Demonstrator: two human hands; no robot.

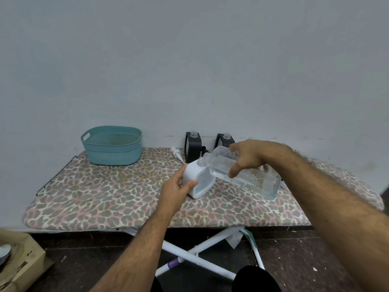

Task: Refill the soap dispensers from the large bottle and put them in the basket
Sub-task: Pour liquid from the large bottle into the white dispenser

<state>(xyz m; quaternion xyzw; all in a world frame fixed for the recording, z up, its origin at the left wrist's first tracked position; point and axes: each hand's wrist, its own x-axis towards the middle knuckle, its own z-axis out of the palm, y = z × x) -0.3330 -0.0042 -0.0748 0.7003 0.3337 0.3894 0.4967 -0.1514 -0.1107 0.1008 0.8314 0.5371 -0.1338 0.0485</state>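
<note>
A white soap dispenser stands on the leopard-print ironing board, its pump off and its clear neck open. My left hand grips its left side. My right hand holds the large clear bottle, tilted with its mouth at the dispenser's neck; clear liquid fills its lower part. Two black dispensers with open necks stand behind, by the wall. A white pump head lies next to them. The teal basket sits at the back left, nothing visible inside.
The board's metal rest edge runs along its left end. White crossed legs stand below on a dark floor. A cardboard box sits at the lower left. The grey wall is close behind the board.
</note>
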